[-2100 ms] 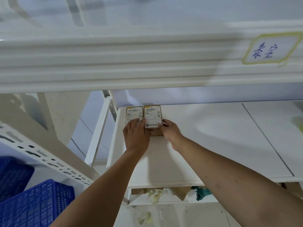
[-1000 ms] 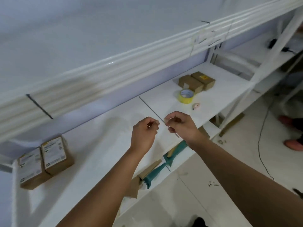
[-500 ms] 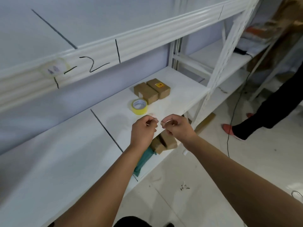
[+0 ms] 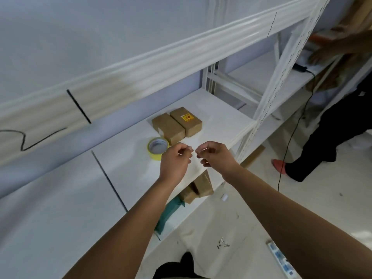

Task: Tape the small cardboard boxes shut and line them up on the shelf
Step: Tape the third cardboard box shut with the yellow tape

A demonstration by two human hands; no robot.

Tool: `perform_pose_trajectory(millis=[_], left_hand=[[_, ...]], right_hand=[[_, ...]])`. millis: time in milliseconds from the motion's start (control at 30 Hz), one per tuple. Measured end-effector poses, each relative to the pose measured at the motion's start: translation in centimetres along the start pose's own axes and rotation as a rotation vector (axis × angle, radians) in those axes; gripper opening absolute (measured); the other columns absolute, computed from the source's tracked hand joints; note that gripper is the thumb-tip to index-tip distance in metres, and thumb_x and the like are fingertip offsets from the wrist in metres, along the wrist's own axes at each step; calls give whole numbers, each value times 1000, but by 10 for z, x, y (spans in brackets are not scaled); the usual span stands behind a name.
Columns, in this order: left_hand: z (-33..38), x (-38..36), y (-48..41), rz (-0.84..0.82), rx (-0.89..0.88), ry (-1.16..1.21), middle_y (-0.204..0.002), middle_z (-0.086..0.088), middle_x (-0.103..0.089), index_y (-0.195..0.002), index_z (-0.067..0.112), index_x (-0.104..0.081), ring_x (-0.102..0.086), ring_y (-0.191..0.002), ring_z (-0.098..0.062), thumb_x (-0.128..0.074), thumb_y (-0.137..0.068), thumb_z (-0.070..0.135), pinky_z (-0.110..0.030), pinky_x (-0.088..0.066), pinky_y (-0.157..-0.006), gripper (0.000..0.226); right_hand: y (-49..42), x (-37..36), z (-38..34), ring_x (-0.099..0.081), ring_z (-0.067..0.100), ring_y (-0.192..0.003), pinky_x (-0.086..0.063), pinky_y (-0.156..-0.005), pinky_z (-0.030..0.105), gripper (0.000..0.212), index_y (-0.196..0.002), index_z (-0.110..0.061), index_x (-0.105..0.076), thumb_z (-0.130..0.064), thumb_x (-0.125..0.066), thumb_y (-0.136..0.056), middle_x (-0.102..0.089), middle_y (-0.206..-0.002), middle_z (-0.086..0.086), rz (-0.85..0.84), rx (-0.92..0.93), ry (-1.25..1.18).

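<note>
Over the shelf [image 4: 124, 168], left hand [image 4: 174, 160] and right hand [image 4: 217, 156] hover, curled.

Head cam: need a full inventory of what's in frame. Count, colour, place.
cardboard boxes: 2, brown, side by side on the shelf; the right one has a yellow sticker
tape roll: 1, yellow, flat on the shelf in front of the boxes
shelf: 1, white, runs across the frame
lower boxes: at least 2, brown, level below, under the hands
teal item: 1, teal, lower level, left of those boxes
cable: 1, black, hanging at right
other person: 1, dark trousers, red shoe, at right
power strip: 1, white and blue, floor, bottom right
left hand: fingers curled, above the shelf's front edge; any contents too small to tell
right hand: same, beside it
</note>
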State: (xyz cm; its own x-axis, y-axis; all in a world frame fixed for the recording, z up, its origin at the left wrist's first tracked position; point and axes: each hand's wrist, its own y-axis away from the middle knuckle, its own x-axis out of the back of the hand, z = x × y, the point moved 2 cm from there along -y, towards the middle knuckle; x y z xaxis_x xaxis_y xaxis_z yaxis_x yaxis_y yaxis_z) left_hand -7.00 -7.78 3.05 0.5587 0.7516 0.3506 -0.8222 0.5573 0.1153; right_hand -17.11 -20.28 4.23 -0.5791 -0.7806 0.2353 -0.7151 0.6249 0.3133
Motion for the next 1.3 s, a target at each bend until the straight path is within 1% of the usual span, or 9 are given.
perform_pose_trajectory(millis=[333,400,467,533,633,767,1000,1167,1300], left_hand=[[5,-4,-72,138,141,30,-93,6,-74,-103,26,-67,-71,-80,-10,-57,-105,24,-27,-52,-68,11],[4,-9,-86,175,121,-79,-98,9,-73,-107,26,-70,-70,-89,-13,-55,-104,25,-31,-52,-75,16],[-2,-16,-102,198,27,-404,-105,11,-68,-113,26,-73,-64,-103,-14,-46,-102,27,-32,-50,-80,30],[-8,-25,-116,184,-5,-719,-120,5,-68,-123,30,-70,-54,-123,-25,-41,-97,27,-37,-51,-87,40],[-13,-39,-129,137,157,-857,-158,3,-45,-153,29,-48,-22,-153,-29,-48,-101,25,-45,-37,-113,52],[-23,-53,-139,128,273,-966,-174,4,-17,-160,28,-33,3,-162,-30,-47,-102,25,-59,-14,-125,60],[-36,-74,-132,301,207,-909,-169,6,-34,-151,29,-51,-17,-160,-24,-52,-102,31,-50,-12,-127,50],[-26,-76,-130,529,236,-712,-148,0,-58,-141,27,-60,-44,-144,-27,-53,-95,31,-47,-33,-113,47],[-26,-64,-145,429,545,-800,-171,-9,-25,-150,15,-52,-10,-159,-32,-37,-106,47,-52,-15,-124,56]], right_hand=[[-94,-3,-23,-67,18,-74,-59,-76,32,8,-104,-14,-73,-16,-69,-98,-76,-96,8,-129,-11,0],[-112,-6,-26,-68,18,-75,-60,-78,34,12,-107,-14,-73,-13,-67,-97,-76,-98,8,-207,-9,5],[-130,-9,-27,-69,17,-76,-60,-81,36,17,-112,-15,-73,-12,-67,-97,-76,-99,6,-291,-2,32],[-146,-11,-27,-69,18,-78,-61,-84,38,25,-122,-18,-69,-12,-67,-98,-76,-104,5,-367,-4,63],[-165,-10,-22,-69,20,-82,-62,-82,36,47,-139,-25,-60,-19,-74,-95,-74,-113,5,-451,-24,128],[-189,-8,-11,-70,19,-86,-62,-78,33,62,-150,-31,-48,-31,-75,-94,-70,-116,1,-556,-61,216],[-220,-1,7,-71,27,-100,-63,-81,41,68,-155,-37,-40,-27,-70,-95,-68,-122,2,-551,-35,325],[-223,1,12,-67,22,-104,-61,-84,41,52,-150,-38,-47,-23,-55,-101,-65,-128,-9,-504,172,461],[-222,-7,20,-65,24,-116,-49,-84,30,54,-155,-36,-43,-22,-53,-103,-65,-137,-5,-491,233,500]])
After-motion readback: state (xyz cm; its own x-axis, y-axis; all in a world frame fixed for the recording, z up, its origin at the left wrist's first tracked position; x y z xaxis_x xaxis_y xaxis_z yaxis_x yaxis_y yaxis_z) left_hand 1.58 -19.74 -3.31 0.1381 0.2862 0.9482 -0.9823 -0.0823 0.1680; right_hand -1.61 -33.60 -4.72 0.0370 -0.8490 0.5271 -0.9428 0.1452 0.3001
